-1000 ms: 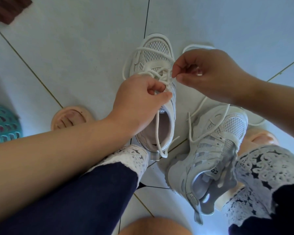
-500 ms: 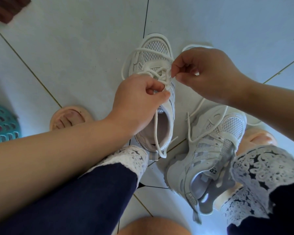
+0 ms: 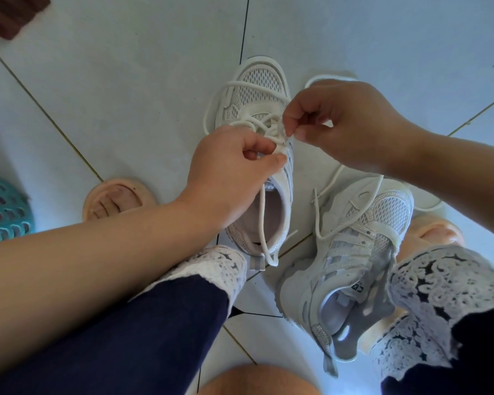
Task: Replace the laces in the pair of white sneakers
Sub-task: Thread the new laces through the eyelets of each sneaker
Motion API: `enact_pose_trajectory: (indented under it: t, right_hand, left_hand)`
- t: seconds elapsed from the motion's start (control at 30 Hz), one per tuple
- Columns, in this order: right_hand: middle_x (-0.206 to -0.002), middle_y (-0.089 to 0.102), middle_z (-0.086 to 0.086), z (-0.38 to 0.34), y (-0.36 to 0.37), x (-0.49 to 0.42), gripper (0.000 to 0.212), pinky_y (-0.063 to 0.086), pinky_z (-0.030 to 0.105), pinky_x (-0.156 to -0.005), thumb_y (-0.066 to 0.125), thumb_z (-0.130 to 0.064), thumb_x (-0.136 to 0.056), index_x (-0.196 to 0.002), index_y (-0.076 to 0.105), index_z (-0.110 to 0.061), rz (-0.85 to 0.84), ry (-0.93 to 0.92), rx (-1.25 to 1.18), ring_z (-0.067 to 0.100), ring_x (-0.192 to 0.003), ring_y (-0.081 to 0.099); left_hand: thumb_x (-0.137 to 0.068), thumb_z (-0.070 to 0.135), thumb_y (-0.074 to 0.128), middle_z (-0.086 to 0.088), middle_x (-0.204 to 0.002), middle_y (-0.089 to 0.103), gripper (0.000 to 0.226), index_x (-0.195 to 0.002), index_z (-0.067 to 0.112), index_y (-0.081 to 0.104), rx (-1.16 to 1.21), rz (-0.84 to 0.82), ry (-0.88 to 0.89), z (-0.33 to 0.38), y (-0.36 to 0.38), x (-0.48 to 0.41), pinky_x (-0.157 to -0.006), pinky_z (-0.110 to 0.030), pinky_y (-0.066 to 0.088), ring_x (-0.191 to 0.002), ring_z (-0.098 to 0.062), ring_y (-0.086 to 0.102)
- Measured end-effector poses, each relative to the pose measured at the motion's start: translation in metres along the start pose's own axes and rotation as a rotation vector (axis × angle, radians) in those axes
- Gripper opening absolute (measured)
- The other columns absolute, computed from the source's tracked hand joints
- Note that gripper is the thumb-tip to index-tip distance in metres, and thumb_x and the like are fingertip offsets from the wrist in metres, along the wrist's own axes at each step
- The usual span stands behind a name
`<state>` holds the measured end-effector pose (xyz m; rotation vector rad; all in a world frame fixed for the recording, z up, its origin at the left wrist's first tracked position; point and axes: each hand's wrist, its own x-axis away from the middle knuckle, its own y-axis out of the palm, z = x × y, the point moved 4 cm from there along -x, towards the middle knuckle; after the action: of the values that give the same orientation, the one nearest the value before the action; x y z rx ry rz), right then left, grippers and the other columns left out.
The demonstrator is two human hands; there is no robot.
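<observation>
Your left hand (image 3: 228, 169) and right hand (image 3: 345, 124) both pinch the lace (image 3: 264, 220) over the left sneaker (image 3: 257, 89), whose toe points away from you.

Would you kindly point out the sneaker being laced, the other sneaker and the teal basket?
sneaker being laced (image 3: 257, 81), head view, on its mesh toe.
other sneaker (image 3: 391, 212), head view, on its mesh toe.
teal basket (image 3: 0, 213), head view, on its perforated wall.

Pale glossy floor tiles (image 3: 126, 67) (thin dark grout lines) meet a reddish-brown mat (image 3: 9, 12) and teal basket (image 3: 0, 212).
</observation>
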<state>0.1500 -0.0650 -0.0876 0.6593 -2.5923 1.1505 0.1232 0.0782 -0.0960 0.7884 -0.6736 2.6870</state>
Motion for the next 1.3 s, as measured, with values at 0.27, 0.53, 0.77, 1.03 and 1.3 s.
enact_pose_trajectory:
  t: [0.27, 0.53, 0.77, 1.03, 1.3]
  right_hand:
    - [-0.082, 0.055, -0.006, -0.002, 0.003, 0.0, 0.017, 0.036, 0.01, -0.072, 0.058, -0.004, -0.082, -0.086, 0.065, -0.019, -0.005, -0.005, 0.042, 0.006, -0.075, 0.047]
    - [-0.069, 0.055, -0.017, 0.005, 0.007, 0.004, 0.022, 0.035, 0.001, -0.062, 0.057, -0.009, -0.082, -0.077, 0.058, -0.03, -0.043, 0.145, -0.1, -0.008, -0.061, 0.05]
    - [-0.069, 0.058, -0.015, 0.006, 0.009, 0.007, 0.024, 0.038, 0.004, -0.06, 0.059, -0.009, -0.081, -0.071, 0.059, -0.031, -0.038, 0.207, -0.229, -0.008, -0.058, 0.049]
    - [-0.063, 0.053, -0.016, 0.004, 0.01, 0.009, 0.031, 0.035, 0.001, -0.06, 0.058, -0.006, -0.081, -0.07, 0.055, -0.035, -0.068, 0.154, -0.163, -0.011, -0.057, 0.048]
    - [-0.072, 0.064, -0.012, 0.003, 0.008, 0.007, 0.021, 0.045, 0.009, -0.072, 0.067, -0.005, -0.076, -0.073, 0.066, -0.026, -0.009, 0.168, -0.302, -0.005, -0.065, 0.056]
  left_hand:
    - [-0.074, 0.024, 0.075, 0.011, -0.068, 0.053, 0.015, -0.068, 0.032, 0.063, -0.007, 0.006, 0.028, 0.002, -0.002, 0.0, -0.067, -0.015, 0.045, -0.058, 0.001, 0.05]
    - [-0.07, 0.029, 0.076, 0.011, -0.065, 0.045, 0.012, -0.072, 0.027, 0.064, -0.113, 0.079, 0.122, 0.0, -0.005, 0.0, -0.063, -0.018, 0.041, -0.058, -0.003, 0.043]
    - [-0.072, 0.025, 0.075, 0.012, -0.07, 0.045, 0.012, -0.078, 0.025, 0.064, -0.229, 0.123, 0.294, 0.005, -0.006, 0.002, -0.061, -0.008, 0.035, -0.06, 0.0, 0.043]
    - [-0.072, 0.02, 0.076, 0.009, -0.071, 0.054, 0.012, -0.075, 0.026, 0.065, -0.148, 0.107, 0.286, 0.003, -0.005, 0.0, -0.062, -0.01, 0.038, -0.058, 0.001, 0.046]
    - [-0.071, 0.021, 0.076, 0.011, -0.067, 0.053, 0.014, -0.077, 0.019, 0.064, -0.144, 0.114, 0.308, 0.001, -0.005, 0.0, -0.06, -0.008, 0.037, -0.057, 0.002, 0.046]
